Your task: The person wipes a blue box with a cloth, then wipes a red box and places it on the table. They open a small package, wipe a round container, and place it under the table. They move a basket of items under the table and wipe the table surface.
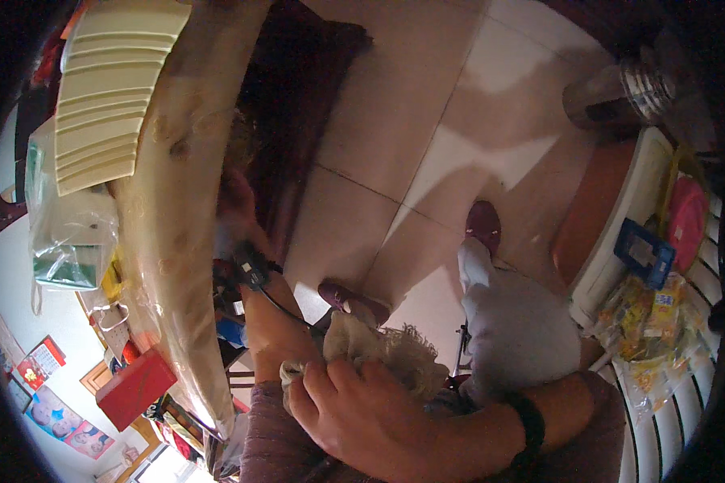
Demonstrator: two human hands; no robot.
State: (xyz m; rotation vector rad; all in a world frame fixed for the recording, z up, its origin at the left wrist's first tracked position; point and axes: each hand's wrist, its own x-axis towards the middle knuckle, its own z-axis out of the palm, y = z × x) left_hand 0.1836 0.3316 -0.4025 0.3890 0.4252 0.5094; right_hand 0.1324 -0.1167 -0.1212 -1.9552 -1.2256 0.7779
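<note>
My right hand comes in from the right, a black band on its wrist. Its fingers are closed over a crumpled grey-beige cloth with a frayed edge, held above my lap. My left arm stretches forward along the table's near side, a black device with a cable strapped at its wrist. Deep in shadow, my left hand is below the edge of the covered table, beside dark wooden furniture. Its fingers are too dark to make out, and whether it holds anything is hidden.
On the table are a cream ridged panel, a clear plastic bag and a red box. To the right, a slatted seat bears packaged food and a blue plastic piece. A shiny metal container stands beyond, on the tiled floor.
</note>
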